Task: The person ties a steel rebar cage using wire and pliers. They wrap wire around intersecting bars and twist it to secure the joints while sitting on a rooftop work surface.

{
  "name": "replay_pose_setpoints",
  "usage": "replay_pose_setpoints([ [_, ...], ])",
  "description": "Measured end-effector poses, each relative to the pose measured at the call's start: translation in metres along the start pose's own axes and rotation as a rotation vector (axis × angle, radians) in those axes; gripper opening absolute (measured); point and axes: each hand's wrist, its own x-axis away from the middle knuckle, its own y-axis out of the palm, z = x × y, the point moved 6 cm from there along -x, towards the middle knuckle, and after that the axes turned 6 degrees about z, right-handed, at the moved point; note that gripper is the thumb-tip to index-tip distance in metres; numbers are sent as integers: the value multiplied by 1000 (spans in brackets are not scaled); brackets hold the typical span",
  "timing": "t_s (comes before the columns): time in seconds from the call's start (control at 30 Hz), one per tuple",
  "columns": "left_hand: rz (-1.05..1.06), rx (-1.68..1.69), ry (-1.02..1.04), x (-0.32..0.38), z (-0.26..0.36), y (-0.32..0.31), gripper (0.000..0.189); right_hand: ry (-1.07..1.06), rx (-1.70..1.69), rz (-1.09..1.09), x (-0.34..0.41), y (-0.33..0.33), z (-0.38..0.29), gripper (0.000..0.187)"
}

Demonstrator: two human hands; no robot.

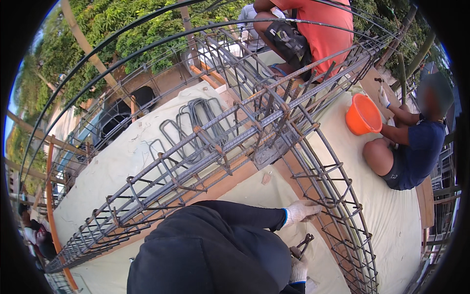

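My left hand (pixel 303 212), in a white knit glove with a blue cuff, is at the near side of a rebar beam cage (pixel 339 209). Its fingertips meet the cage's stirrups; whether they grip a bar or a tie wire is not clear. Below it, my right hand (pixel 299 271), gloved the same way, holds a pair of steel pincers (pixel 306 242) with the jaws pointing up towards the cage. My dark-clothed leg (pixel 257 253) hides part of the right arm. Under the cage runs a brown formwork channel (pixel 332 240).
A second rebar cage (pixel 161 180) crosses at a concrete column top (pixel 271 151) with upright bars. Bent stirrups (pixel 191 128) lie on pale sheeting (pixel 121 158). A seated co-worker (pixel 422 143) has an orange bucket (pixel 363 114); another person (pixel 326 33) crouches beyond. Black cables (pixel 147 38) arch across.
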Motion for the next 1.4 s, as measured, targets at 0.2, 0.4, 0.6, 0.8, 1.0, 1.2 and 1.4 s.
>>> replay_pose_setpoints([
  [0.2,19,40,33,-11,-4,9,35,33,-10,-99,9,8,5,40],
  [0.4,-338,550,-259,-5,-25,6,26,18,51,-268,14,25,-10,22],
  [0.6,-418,746,-335,-3,-40,4,17,-78,168,-33,18,26,-19,36],
  [0.8,-149,275,-178,-28,-27,-17,27,-76,89,-15,13,7,-32,62],
  [1.0,184,-230,31,1,26,-20,47,-112,354,38,28,17,-93,64],
  [1.2,34,-128,-143,8,9,-14,45,-229,507,39,32,26,-113,61],
  [1.4,-16,-172,-100,5,17,-29,40,-439,645,30,18,49,-138,54],
])
